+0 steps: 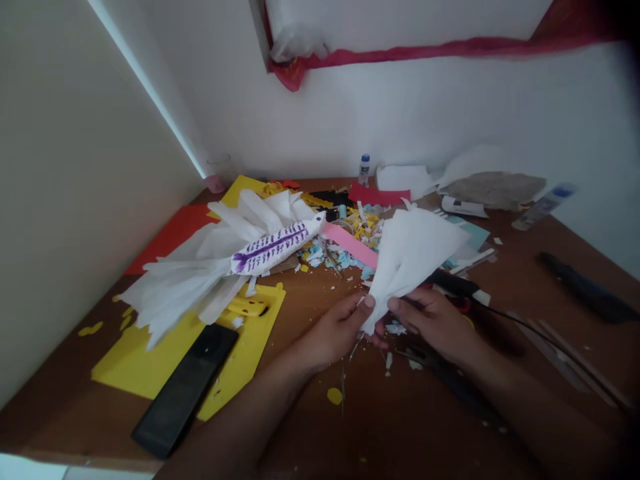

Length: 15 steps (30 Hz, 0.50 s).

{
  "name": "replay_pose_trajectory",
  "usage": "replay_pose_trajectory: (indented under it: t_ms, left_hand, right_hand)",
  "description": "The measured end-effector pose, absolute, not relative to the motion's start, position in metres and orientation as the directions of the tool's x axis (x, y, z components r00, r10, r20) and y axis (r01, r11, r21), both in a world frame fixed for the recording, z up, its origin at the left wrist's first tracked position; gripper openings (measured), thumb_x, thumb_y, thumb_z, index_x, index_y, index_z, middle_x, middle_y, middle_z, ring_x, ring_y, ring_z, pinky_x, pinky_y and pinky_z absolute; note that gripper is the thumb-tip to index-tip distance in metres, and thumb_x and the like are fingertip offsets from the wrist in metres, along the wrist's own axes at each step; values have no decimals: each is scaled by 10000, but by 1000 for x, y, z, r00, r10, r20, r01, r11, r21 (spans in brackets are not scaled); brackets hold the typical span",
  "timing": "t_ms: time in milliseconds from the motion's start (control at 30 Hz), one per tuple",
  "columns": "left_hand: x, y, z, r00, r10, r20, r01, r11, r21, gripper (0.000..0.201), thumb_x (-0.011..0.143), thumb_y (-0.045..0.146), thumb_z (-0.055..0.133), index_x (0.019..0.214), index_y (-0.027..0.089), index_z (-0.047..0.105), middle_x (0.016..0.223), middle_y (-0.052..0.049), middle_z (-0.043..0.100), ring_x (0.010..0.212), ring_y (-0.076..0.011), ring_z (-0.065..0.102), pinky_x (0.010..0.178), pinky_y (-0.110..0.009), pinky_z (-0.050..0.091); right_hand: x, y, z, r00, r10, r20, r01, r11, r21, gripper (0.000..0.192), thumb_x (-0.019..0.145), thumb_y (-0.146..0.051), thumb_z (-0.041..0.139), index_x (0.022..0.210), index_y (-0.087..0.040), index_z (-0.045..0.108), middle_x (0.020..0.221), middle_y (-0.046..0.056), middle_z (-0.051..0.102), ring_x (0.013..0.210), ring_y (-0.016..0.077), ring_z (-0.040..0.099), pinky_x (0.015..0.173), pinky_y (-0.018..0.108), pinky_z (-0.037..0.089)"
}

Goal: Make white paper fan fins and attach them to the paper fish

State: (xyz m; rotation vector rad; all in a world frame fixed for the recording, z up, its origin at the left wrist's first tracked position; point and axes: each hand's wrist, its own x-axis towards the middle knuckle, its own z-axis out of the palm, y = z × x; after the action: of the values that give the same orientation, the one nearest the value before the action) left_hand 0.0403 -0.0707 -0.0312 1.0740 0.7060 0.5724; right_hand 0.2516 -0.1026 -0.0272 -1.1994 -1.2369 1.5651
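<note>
Step in hand, as judged from the view: forming a fanned white paper piece [410, 257], probably a counterpart to the fan-shaped sections of the paper bird [225, 267] lying on the table.

**Grip state.** The left hand [335, 330] and the right hand [435, 320] both pinch the narrow lower end of the fanned paper piece between thumb and fingers. Both hands are nearly closed, with only the paper's thickness between the fingertips. The two pinch points sit just beside each other.

**Position of the work.** The piece is held above the brown table [425, 413], near its middle, with the wide end pointing up and away from the person. It does not appear to rest on the surface.

**Appearance.** The piece is plain white, narrow at the gathered base and spreading to a broad, uneven upper edge. Soft folds run lengthwise from the base. No marking is visible on it.

**Next move, as a judgement.** The gathered end calls for a firm, steady pinch so the folds do not spring apart; fixing would call for adhesive, and a small glue bottle [365, 169] stands well apart at the back wall.

**Surroundings.** The bird has a white body with purple markings and lies on yellow sheets [150, 363]. A black phone [185, 390] lies on the nearer yellow sheet. Coloured paper scraps [345, 243] lie between the bird and the hands.
</note>
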Motion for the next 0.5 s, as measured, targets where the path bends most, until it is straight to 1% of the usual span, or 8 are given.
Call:
replay_pose_trajectory:
  t_ms: [67, 133, 267, 400, 500]
  left_hand:
    - [41, -71, -32, 680, 702, -210, -80, 356, 931, 528, 961, 725, 676, 979, 197, 662, 868, -10, 655, 769, -181, 697, 789, -336, 560]
    - [41, -72, -33, 695, 690, -200, -66, 338, 939, 526, 962, 722, 677, 978, 196, 655, 880, -18, 655, 774, -188, 700, 792, -345, 565]
    - [41, -74, -35, 705, 691, -162, -27, 255, 967, 547, 1010, 736, 588, 944, 195, 631, 870, -20, 653, 774, -182, 687, 785, -328, 555]
    - [42, -77, -42, 711, 690, -136, -4, 198, 980, 514, 1079, 687, 489, 979, 198, 610, 876, -15, 649, 769, -173, 668, 768, -316, 545]
    - [43, -80, -44, 680, 723, -122, -2, 168, 986, 498, 1097, 670, 453, 985, 205, 592, 859, -5, 634, 743, -168, 647, 753, -316, 543]
  right_hand:
    - [252, -102, -28, -261, 942, -212, -42, -230, -972, 363, 928, -604, 789, 932, -240, 789, 792, 43, 773, 665, 254, 682, 687, 403, 556]
    - [251, -102, -29, -282, 935, -214, -50, -238, -970, 361, 926, -593, 795, 871, -237, 782, 763, 44, 771, 686, 275, 715, 698, 418, 575]
    - [249, -103, -30, -334, 924, -185, -129, -239, -962, 316, 959, -541, 778, 866, -239, 787, 756, 45, 780, 699, 301, 753, 703, 441, 597]
    - [248, -103, -30, -348, 918, -188, -153, -254, -955, 288, 975, -513, 772, 897, -237, 794, 744, 38, 782, 652, 283, 735, 701, 445, 601]
    - [250, -102, -30, -360, 913, -191, -137, -255, -957, 298, 986, -532, 757, 939, -238, 776, 755, 25, 775, 627, 243, 693, 707, 421, 583]
